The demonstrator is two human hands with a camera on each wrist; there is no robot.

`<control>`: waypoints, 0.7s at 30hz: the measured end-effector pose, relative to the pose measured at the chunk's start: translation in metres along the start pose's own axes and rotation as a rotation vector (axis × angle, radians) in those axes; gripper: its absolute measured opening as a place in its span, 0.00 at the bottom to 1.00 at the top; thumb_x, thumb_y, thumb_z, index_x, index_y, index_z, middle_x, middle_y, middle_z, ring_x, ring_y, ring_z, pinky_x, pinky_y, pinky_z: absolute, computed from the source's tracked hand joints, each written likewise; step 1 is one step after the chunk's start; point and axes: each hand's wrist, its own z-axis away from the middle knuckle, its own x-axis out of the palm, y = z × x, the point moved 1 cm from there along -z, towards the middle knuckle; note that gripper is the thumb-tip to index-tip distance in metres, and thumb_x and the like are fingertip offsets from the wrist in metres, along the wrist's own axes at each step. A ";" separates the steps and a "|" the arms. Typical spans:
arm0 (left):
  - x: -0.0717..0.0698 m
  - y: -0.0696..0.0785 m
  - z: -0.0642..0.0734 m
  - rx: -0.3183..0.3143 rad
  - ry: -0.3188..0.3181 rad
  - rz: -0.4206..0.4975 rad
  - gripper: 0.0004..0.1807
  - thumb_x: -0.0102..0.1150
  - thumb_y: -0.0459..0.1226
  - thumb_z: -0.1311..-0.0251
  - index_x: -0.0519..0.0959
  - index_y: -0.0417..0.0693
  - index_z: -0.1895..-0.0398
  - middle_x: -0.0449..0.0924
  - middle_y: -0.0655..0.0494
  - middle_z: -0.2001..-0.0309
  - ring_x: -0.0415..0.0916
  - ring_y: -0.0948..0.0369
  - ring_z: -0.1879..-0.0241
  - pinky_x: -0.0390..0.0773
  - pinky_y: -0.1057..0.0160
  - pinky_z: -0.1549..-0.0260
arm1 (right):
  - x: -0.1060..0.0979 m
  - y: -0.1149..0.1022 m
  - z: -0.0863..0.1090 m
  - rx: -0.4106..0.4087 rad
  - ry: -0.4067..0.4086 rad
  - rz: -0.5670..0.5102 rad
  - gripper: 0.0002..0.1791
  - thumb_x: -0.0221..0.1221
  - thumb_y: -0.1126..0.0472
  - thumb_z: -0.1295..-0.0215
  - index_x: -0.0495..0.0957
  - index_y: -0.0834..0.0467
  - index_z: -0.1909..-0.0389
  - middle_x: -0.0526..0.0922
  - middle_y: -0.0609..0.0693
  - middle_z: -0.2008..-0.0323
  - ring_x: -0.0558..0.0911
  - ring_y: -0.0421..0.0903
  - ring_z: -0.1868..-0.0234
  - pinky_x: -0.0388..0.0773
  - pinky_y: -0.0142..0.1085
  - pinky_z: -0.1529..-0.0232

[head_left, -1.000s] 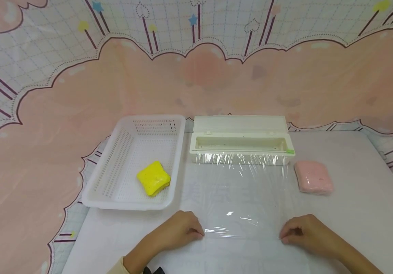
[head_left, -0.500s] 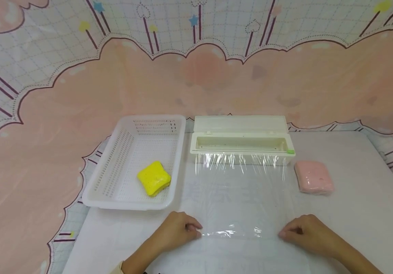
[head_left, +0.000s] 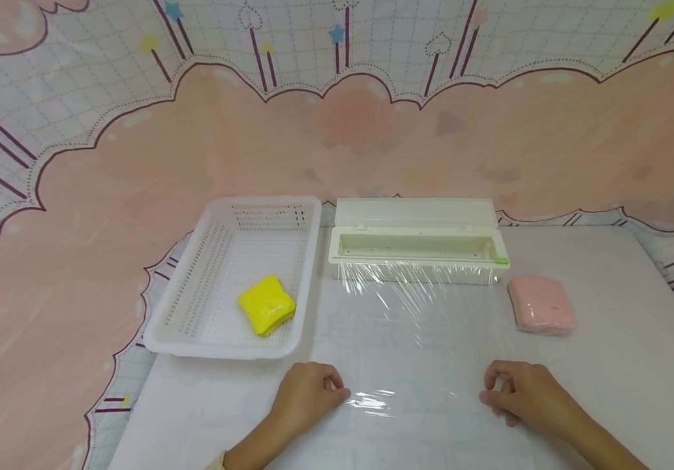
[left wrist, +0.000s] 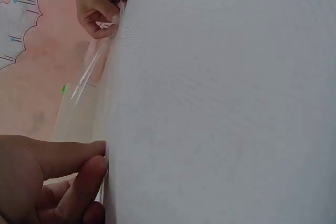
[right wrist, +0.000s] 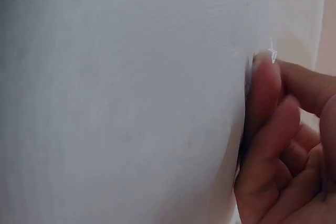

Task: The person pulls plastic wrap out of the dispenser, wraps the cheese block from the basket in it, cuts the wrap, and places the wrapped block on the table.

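Observation:
A sheet of clear plastic wrap (head_left: 419,346) runs from the front of a white wrap dispenser box (head_left: 413,213) toward me over the white table. My left hand (head_left: 307,397) pinches the near left corner of the wrap between thumb and index finger, close to the tabletop. At the near right corner, my right hand (head_left: 533,395) has thumb and index fingertip together on the film, the other fingers bent beneath. In the left wrist view the wrap (left wrist: 86,80) stretches between both hands. To the right of the wrap lies a pink square block (head_left: 542,305), shiny as if covered in film.
A white perforated basket (head_left: 157,339) stands left of the dispenser, holding a yellow puffy square block (head_left: 266,305). The dispenser's lid is raised, and a green slider (head_left: 501,260) sits at the right end of its front edge. A patterned cloth (head_left: 372,156) hangs behind.
My left fingers have tightened from a looser grasp into a pinch at the corner. My right hand's fingers have shifted, with lower fingers now showing. Glints on the wrap have moved.

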 end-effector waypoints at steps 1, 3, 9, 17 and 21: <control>0.000 0.000 0.000 -0.012 0.007 -0.034 0.12 0.77 0.45 0.48 0.82 0.57 0.81 0.70 0.70 0.86 0.64 0.71 0.81 0.65 0.70 0.78 | 0.000 -0.001 0.000 0.019 0.004 0.008 0.14 0.71 0.49 0.40 0.77 0.50 0.68 0.77 0.42 0.86 0.76 0.39 0.85 0.69 0.31 0.80; 0.000 0.000 0.001 -0.041 0.003 -0.082 0.17 0.78 0.48 0.50 0.77 0.58 0.84 0.67 0.68 0.87 0.63 0.69 0.82 0.64 0.69 0.78 | 0.000 -0.001 0.000 0.067 0.018 0.040 0.17 0.72 0.47 0.43 0.75 0.51 0.71 0.75 0.43 0.87 0.76 0.41 0.86 0.67 0.31 0.81; -0.002 -0.002 0.001 -0.064 -0.022 -0.112 0.23 0.77 0.52 0.50 0.71 0.57 0.85 0.65 0.66 0.87 0.63 0.66 0.82 0.62 0.67 0.81 | -0.004 0.000 0.001 0.089 0.045 0.133 0.24 0.74 0.42 0.47 0.69 0.50 0.77 0.71 0.44 0.89 0.72 0.41 0.87 0.62 0.30 0.80; -0.004 -0.004 0.002 -0.025 -0.058 -0.136 0.23 0.75 0.52 0.47 0.70 0.58 0.85 0.63 0.67 0.87 0.62 0.67 0.83 0.61 0.68 0.81 | -0.012 0.006 0.003 -0.036 -0.046 0.100 0.21 0.74 0.44 0.47 0.71 0.49 0.73 0.71 0.42 0.84 0.73 0.38 0.86 0.66 0.30 0.79; -0.006 -0.003 0.001 -0.039 -0.105 -0.145 0.23 0.73 0.53 0.45 0.70 0.57 0.83 0.63 0.66 0.86 0.62 0.66 0.82 0.61 0.68 0.80 | -0.013 0.008 0.002 -0.025 -0.064 0.092 0.22 0.74 0.44 0.48 0.71 0.49 0.72 0.72 0.43 0.83 0.73 0.40 0.86 0.66 0.30 0.80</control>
